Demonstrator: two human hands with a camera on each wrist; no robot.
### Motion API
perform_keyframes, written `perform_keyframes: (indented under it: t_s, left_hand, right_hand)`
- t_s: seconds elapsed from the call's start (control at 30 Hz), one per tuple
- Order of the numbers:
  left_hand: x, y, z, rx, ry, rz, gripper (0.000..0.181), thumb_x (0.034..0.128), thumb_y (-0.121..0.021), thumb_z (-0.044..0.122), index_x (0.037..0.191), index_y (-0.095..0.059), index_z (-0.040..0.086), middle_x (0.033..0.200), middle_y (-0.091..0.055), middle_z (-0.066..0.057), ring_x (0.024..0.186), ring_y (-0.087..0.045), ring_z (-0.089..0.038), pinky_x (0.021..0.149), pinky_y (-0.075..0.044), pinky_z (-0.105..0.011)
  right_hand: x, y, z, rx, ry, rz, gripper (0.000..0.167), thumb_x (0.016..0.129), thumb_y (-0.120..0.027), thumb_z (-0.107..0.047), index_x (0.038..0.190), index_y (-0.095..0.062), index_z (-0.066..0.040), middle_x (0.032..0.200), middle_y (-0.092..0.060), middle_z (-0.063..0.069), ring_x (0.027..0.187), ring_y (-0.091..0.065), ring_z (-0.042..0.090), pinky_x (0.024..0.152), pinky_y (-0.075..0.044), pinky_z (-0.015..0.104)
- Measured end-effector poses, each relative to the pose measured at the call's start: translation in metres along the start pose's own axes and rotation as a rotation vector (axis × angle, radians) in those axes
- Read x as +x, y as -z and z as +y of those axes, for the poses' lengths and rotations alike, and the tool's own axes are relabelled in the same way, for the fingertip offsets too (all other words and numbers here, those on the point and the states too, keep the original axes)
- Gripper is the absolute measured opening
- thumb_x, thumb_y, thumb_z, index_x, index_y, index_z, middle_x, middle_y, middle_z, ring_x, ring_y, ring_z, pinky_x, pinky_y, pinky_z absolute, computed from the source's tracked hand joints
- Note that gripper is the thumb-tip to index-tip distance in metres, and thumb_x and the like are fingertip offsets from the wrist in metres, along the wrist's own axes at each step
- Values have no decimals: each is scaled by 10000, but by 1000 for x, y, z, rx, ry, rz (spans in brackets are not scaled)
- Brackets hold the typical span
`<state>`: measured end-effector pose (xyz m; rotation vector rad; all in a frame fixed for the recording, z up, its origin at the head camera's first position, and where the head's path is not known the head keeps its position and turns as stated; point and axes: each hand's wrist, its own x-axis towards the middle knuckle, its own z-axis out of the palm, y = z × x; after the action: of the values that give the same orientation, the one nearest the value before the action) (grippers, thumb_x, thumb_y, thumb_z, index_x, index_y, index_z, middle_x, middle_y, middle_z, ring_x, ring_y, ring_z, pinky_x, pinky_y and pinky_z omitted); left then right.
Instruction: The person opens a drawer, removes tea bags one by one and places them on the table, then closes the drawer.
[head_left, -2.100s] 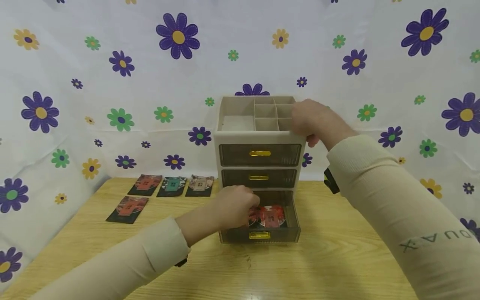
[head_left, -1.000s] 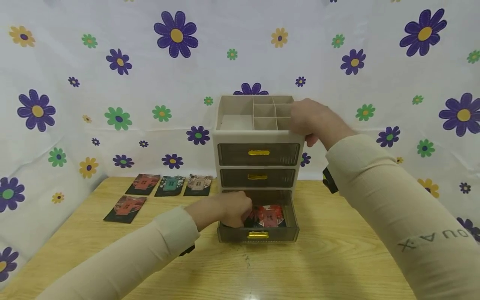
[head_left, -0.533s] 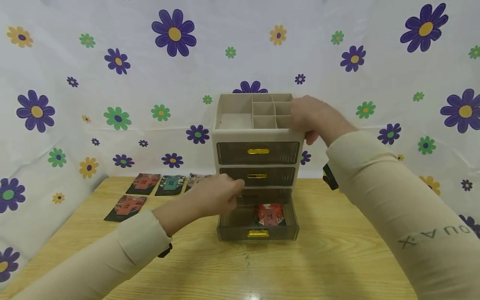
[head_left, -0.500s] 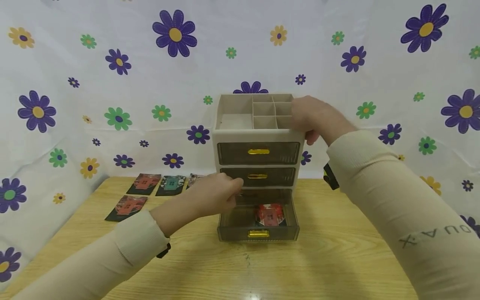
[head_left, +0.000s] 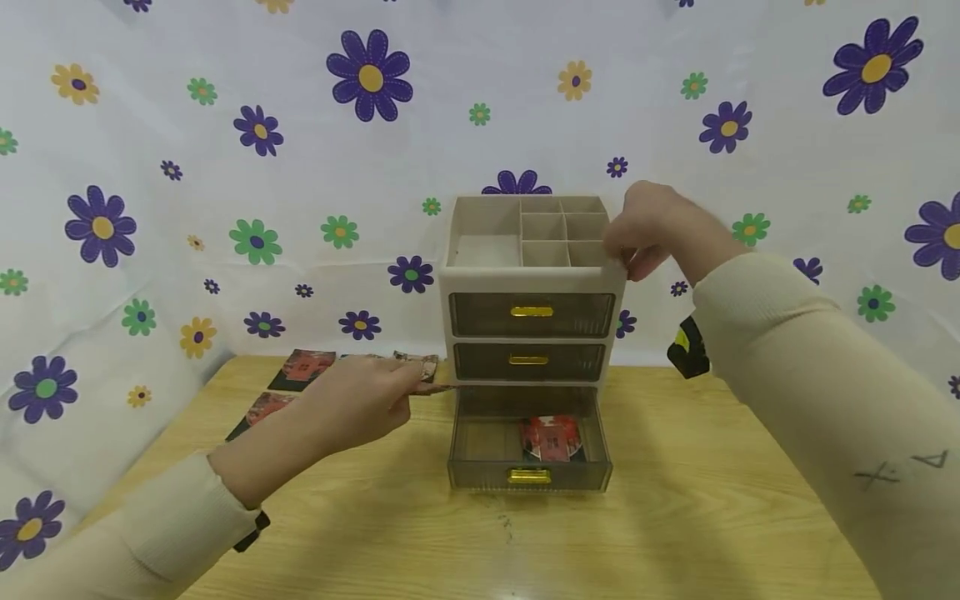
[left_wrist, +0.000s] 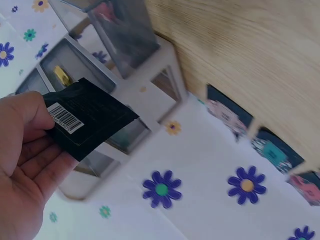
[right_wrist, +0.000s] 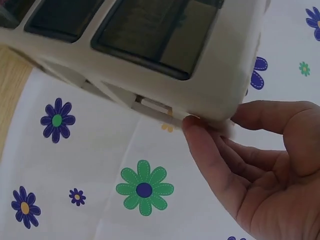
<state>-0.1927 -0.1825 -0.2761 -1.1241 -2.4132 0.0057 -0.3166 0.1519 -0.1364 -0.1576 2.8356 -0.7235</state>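
My left hand [head_left: 352, 404] pinches a small flat sachet [left_wrist: 90, 117] between thumb and fingers, left of the open bottom drawer [head_left: 480, 477]. In the left wrist view the sachet's black back and barcode show. My right hand [head_left: 660, 229] grips the top right edge of a beige drawer organizer [head_left: 532, 279], thumb and fingers on either side of the corner in the right wrist view. Inside the pulled-out drawer lies a red-and-black sachet [head_left: 552, 440], towards its right side. Both upper drawers [head_left: 531, 325] are closed.
On the table's left are red sachets [head_left: 302, 368], a pale sachet [head_left: 420, 363] and a teal sachet [left_wrist: 272, 152], partly behind my left arm in the head view. The organizer's top tray [head_left: 487, 248] has several compartments. Behind hangs a flowered cloth [head_left: 300, 150].
My left hand has come out of the bottom drawer with a sachet and moved left towards the sachets on the table. My right hand stays at the organizer's top corner, its fingers slightly shifted.
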Motion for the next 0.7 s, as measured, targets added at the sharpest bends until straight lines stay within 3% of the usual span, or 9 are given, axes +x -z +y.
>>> perform_keyframes:
  t_s: [0.17, 0.33, 0.57, 0.7]
  left_hand:
    - [-19, 3, -11, 28, 6, 43, 279, 728, -667, -85, 750, -486, 126, 574, -330, 96, 530, -202, -8, 487, -159, -170]
    - [-35, 2, -22, 84, 32, 65, 289, 695, -667, -94, 701, -491, 136, 553, -349, 101, 530, -216, -12, 499, -179, -181]
    - [-63, -7, -34, 119, 112, -51, 185, 722, -719, -62, 821, -624, 62, 610, -550, 28, 510, -319, -44, 454, -293, -201]
    - [-78, -20, -42, 155, 145, -62, 180, 723, -735, -55, 828, -632, 48, 593, -530, 17, 501, -297, -52, 436, -256, -204]
  right_hand:
    - [1, 0, -3, 1, -11, 3, 353, 867, -562, -31, 1176, -553, 141, 1146, -639, 296, 735, -752, 260, 690, -618, 354]
    - [1, -1, -6, -29, -23, 37, 321, 881, -563, -4, 1169, -573, 137, 1169, -628, 288, 748, -756, 266, 694, -618, 353]
    - [0, -8, -5, -86, -7, 94, 265, 885, -560, -6, 1105, -597, 137, 1047, -669, 271, 642, -738, 224, 640, -611, 328]
    - [1, -11, -3, -108, 11, 113, 265, 880, -563, -11, 1102, -593, 130, 1035, -662, 267, 656, -741, 241, 622, -607, 320]
